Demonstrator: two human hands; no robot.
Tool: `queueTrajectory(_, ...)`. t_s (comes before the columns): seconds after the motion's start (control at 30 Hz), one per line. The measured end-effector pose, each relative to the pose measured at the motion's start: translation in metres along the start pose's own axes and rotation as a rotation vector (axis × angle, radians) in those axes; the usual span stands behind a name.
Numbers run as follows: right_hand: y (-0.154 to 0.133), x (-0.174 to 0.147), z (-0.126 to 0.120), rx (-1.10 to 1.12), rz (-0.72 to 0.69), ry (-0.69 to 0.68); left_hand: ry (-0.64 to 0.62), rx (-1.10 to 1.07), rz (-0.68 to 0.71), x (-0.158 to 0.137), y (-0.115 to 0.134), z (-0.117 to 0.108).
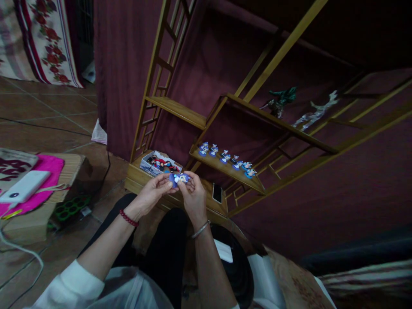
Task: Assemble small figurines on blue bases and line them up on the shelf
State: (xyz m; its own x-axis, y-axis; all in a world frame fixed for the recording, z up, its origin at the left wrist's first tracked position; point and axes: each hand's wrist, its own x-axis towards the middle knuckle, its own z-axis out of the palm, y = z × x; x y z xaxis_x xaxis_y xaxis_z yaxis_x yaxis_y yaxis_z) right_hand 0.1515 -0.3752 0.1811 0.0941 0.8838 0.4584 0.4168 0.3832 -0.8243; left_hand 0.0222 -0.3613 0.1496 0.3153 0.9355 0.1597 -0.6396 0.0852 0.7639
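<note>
Between both hands I hold a small blue and white figurine (180, 178), lying sideways with its purple-blue base to the left. My left hand (156, 189), with a red bead bracelet at the wrist, pinches the base end. My right hand (195, 193), wearing a silver bangle, grips the other end with thumb and fingers. Just behind the hands is an open box (151, 165) of small red, black and blue figures. To the right, several similar figurines (225, 156) stand in rows on a wooden shelf (212, 162).
A black phone (217, 193) lies on the lower shelf, right of my hands. Higher up stand a dark green sculpture (280, 101) and a clear one (317, 111). Wooden shelf posts frame the space. At left, a white power bank (25, 186) with a cable rests on pink cloth (53, 169).
</note>
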Motion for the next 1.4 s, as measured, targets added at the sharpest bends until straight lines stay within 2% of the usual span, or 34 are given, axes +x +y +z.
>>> queueTrajectory(0.27, 0.011, 0.004, 0.001, -0.034, -0.013, -0.081, 0.045, -0.021, -0.037, 0.005, -0.005, -0.005)
queueTrajectory(0.43, 0.014, 0.004, -0.005, -0.099, -0.026, -0.153, 0.029, -0.065, -0.101, 0.006, -0.011, -0.006)
queueTrajectory(0.73, 0.014, 0.006, -0.016, -0.187, -0.163, -0.27, 0.083, -0.09, -0.231, 0.003, -0.02, -0.011)
queueTrajectory(0.9, 0.016, 0.006, -0.026, -0.251, -0.204, -0.317, 0.122, -0.151, -0.276, 0.005, -0.031, -0.006)
queueTrajectory(1.13, 0.019, 0.005, -0.041, -0.329, -0.203, -0.386, 0.102, -0.181, -0.347, 0.009, -0.042, -0.004)
queueTrajectory(1.4, 0.026, 0.006, -0.044, -0.415, -0.346, -0.465, 0.113, -0.211, -0.398, 0.006, -0.045, -0.006)
